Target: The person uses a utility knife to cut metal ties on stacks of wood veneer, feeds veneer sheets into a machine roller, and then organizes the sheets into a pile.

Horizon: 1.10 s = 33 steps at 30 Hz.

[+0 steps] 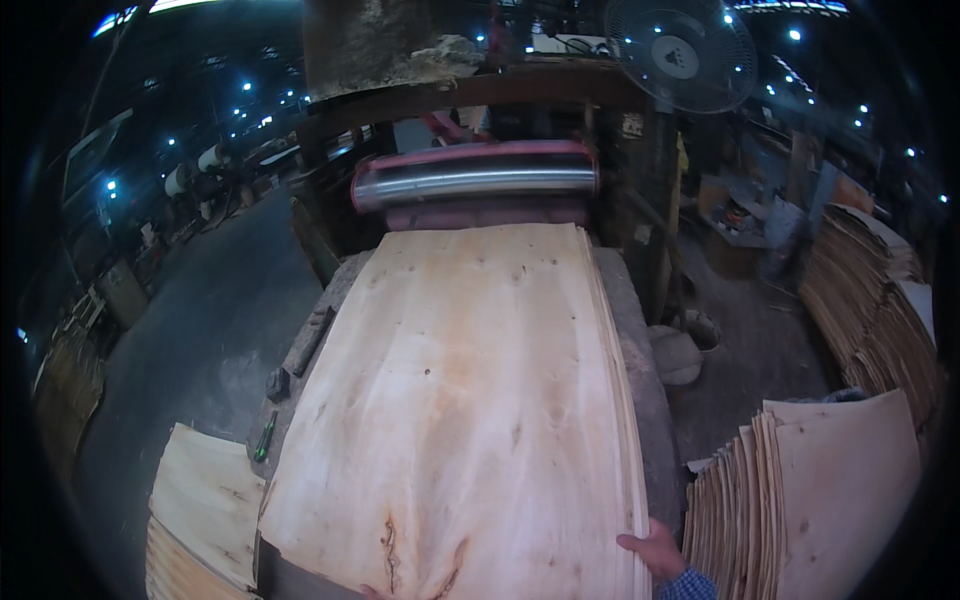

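Observation:
A large pale wood veneer sheet (470, 370) with knots and dark cracks lies on top of a stack in front of me. My right hand (658, 550) holds the sheet's near right edge, thumb on top and the other fingers mostly hidden. Of my left hand (371, 592), only a bit of the fingers shows at the near edge of the sheet. At the far end, the stack reaches up to a machine with a shiny metal roller (475, 181) edged in pink-red.
Veneer stacks stand at my near right (840, 490), far right (865, 290) and near left (205, 490). A green-handled tool (265, 438) and a dark block (278, 384) lie on the table's left edge. A fan (680, 57) hangs at the upper right.

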Available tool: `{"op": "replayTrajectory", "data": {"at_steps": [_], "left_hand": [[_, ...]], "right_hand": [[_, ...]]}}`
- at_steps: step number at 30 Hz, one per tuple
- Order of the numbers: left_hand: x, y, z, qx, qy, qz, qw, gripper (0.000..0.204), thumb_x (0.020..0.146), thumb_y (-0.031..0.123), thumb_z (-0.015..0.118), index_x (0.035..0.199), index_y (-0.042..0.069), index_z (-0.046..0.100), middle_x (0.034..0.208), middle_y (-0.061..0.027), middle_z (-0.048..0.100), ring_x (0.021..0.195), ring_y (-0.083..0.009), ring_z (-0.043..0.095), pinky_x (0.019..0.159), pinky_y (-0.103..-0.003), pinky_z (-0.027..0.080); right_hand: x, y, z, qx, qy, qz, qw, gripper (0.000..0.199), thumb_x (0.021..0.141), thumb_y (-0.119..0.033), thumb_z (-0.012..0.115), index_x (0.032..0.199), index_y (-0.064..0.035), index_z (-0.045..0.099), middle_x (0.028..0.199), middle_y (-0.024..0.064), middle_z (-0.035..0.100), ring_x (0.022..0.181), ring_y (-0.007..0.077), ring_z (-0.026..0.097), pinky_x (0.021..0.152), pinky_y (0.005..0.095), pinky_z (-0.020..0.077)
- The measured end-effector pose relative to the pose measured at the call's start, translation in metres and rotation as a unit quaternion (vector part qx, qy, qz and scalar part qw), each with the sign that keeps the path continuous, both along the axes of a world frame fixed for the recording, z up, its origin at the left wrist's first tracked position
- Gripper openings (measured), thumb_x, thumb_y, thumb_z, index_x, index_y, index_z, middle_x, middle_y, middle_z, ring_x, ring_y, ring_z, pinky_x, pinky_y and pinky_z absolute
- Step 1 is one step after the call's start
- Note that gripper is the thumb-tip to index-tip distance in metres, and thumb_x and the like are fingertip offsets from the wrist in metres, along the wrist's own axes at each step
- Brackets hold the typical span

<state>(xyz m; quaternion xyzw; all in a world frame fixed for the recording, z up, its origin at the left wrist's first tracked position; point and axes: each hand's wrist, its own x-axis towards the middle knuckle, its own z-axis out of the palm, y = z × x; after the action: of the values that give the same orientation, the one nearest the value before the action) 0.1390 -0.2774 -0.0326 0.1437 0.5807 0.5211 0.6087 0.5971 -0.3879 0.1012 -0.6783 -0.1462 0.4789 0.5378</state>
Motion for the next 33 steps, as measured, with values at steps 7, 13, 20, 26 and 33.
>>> {"op": "replayTrajectory", "data": {"at_steps": [7,13,20,26,33], "left_hand": [[-0.010,0.034,0.050,0.116,-0.326,-0.013,0.938,0.076,0.095,0.053,0.049,0.150,0.007,0.024,0.148,-0.0166,0.034,0.137,-0.0322,0.033,0.114,-0.050,0.029],[0.035,0.089,-0.032,0.036,-0.210,0.066,0.975,0.063,0.091,0.042,0.061,0.137,0.004,0.043,0.131,-0.0145,0.054,0.116,-0.0315,0.056,0.094,-0.051,0.050],[0.023,0.071,-0.016,0.021,-0.285,0.045,0.957,0.055,0.094,0.034,0.062,0.134,0.001,0.044,0.127,-0.0161,0.058,0.112,-0.0322,0.060,0.094,-0.048,0.052],[0.011,0.084,-0.038,0.088,-0.308,0.031,0.947,0.051,0.097,0.034,0.056,0.135,0.002,0.043,0.130,-0.0168,0.057,0.117,-0.0314,0.058,0.099,-0.049,0.048],[0.013,0.078,0.007,0.010,-0.262,0.105,0.959,0.032,0.091,0.030,0.068,0.099,0.002,0.055,0.078,-0.0065,0.057,0.068,-0.0216,0.061,0.065,-0.039,0.056]], "right_hand": [[0.006,0.034,0.052,0.073,0.000,0.014,0.997,0.044,0.081,-0.004,0.073,0.121,0.0031,0.057,0.108,0.0110,0.066,0.094,0.0187,0.064,0.084,0.0332,0.0519],[0.069,0.058,-0.070,0.002,-0.068,0.006,0.998,0.038,0.086,-0.012,0.068,0.121,0.0020,0.058,0.109,0.0097,0.066,0.092,0.0192,0.064,0.083,0.0331,0.0509],[0.084,0.049,-0.108,0.004,-0.111,0.026,0.993,0.041,0.089,-0.019,0.068,0.123,0.0023,0.057,0.110,0.0110,0.066,0.097,0.0206,0.063,0.088,0.0350,0.0488],[0.084,0.057,-0.114,0.015,-0.088,-0.014,0.996,0.042,0.088,-0.021,0.069,0.120,0.0036,0.057,0.111,0.0123,0.066,0.098,0.0220,0.062,0.089,0.0354,0.0483],[0.116,0.048,-0.091,0.076,-0.230,0.035,0.970,0.045,0.091,-0.015,0.060,0.127,0.0088,0.051,0.120,0.0208,0.062,0.106,0.0295,0.063,0.089,0.0378,0.0528]]}}
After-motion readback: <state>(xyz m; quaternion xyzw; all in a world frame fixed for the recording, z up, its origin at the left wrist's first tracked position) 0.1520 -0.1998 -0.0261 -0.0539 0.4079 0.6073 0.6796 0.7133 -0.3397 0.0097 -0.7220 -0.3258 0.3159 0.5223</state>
